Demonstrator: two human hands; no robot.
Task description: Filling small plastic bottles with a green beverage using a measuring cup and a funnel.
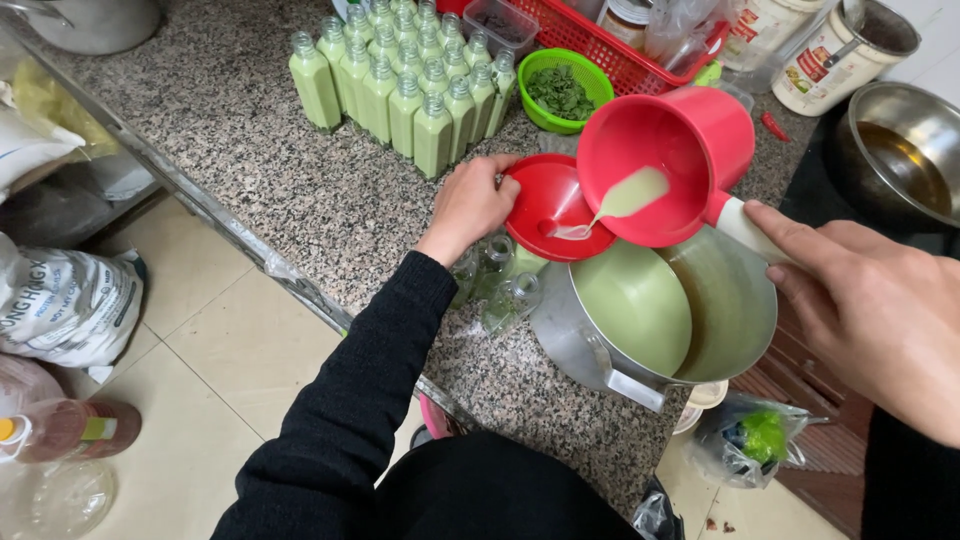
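L hand [468, 205] grips rim of red funnel [553, 200] set on a clear glass bottle [493, 262] on granite counter [300, 190]. R hand [870, 310] clamped on handle of red ladle cup [668, 165], tilted, pale green liquid [630, 195] streaming into funnel, above steel pot [660, 310]. Filled green bottles [400, 85] grouped further back.

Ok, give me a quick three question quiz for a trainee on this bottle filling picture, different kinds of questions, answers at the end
1. True or false: the left hand steadies the red funnel.
2. What does the right hand tilt? A) steel pot B) red ladle C) green strainer
3. Fill in: the filled bottles hold a pale ____ liquid.

Key:
1. True; it grips the funnel's rim.
2. B, the red ladle, held by its white handle, pouring into the funnel.
3. Green, like the liquid in the steel pot.
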